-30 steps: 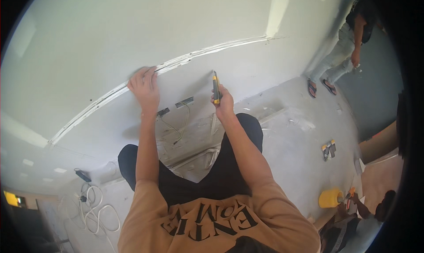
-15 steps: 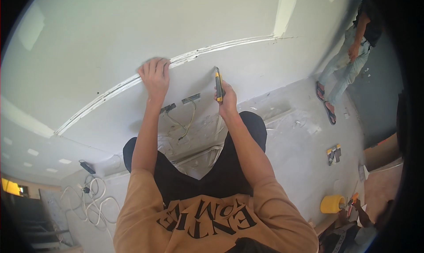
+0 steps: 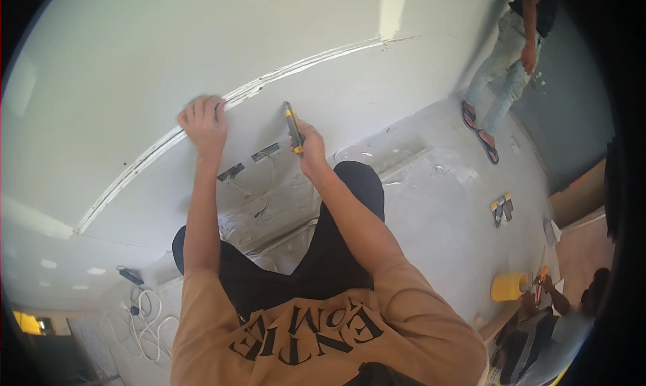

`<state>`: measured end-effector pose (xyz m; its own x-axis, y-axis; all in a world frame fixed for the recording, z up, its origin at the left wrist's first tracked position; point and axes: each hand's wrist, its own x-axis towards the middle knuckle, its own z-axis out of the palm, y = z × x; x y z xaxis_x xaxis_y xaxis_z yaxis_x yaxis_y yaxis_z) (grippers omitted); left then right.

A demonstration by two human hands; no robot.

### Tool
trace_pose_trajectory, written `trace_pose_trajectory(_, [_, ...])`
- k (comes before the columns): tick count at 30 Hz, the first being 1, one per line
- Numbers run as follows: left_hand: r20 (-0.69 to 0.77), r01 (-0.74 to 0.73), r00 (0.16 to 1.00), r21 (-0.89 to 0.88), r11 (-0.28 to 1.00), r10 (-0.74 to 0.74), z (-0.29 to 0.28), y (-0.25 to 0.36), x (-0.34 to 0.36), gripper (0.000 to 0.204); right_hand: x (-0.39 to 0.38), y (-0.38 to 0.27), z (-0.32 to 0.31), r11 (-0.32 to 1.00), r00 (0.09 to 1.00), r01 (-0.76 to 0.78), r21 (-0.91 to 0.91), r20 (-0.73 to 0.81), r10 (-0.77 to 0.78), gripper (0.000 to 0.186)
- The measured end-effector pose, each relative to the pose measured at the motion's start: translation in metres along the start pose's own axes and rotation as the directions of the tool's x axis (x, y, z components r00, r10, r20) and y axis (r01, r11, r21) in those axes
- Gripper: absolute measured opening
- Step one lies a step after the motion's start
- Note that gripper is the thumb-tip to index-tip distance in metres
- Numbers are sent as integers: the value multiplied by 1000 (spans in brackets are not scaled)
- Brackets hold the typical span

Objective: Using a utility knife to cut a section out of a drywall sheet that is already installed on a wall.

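My right hand (image 3: 311,147) grips a yellow-and-black utility knife (image 3: 293,127), its tip pointing up near the pale wall panel (image 3: 323,93). My left hand (image 3: 204,127) is against the wall at the long white seam (image 3: 269,78). Its fingers are curled and close together over the seam, and whatever may be under them is hidden. The seam has ragged white edges and dark spots, and runs to both sides of my left hand. The knife is below the seam and apart from it.
Cables hang from two cut-outs (image 3: 266,152) below my hands. A coiled white cord (image 3: 148,325) lies on the floor at left. At right are a person in sandals (image 3: 501,69), yellow-handled tools (image 3: 501,209), a yellow bucket (image 3: 509,287) and another person (image 3: 538,339) holding an orange-handled tool.
The view has shifted, so wall and floor appear moved. My left hand's fingers are more curled at the seam. My right hand still holds the knife, now tilted further left.
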<state>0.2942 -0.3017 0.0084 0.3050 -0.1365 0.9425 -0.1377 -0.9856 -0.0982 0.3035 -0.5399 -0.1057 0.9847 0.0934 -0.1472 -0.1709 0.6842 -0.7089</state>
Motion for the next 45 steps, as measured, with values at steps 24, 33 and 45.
trace_pose_trajectory(24, [641, 110, 702, -528, 842, 310, -41, 58, -73, 16, 19, -26, -13, 965, 987, 100, 242, -144, -67, 38])
trace_pose_trajectory(33, [568, 281, 801, -638, 717, 191, -49, 78, -170, 16, 19, 3, -24, 979, 998, 31, 202, -55, -20, 34])
trace_pose_trajectory(45, [757, 407, 615, -546, 733, 222, -15, 71, -201, 18, 19, -7, -20, 991, 999, -24, 131, -39, 29, 42])
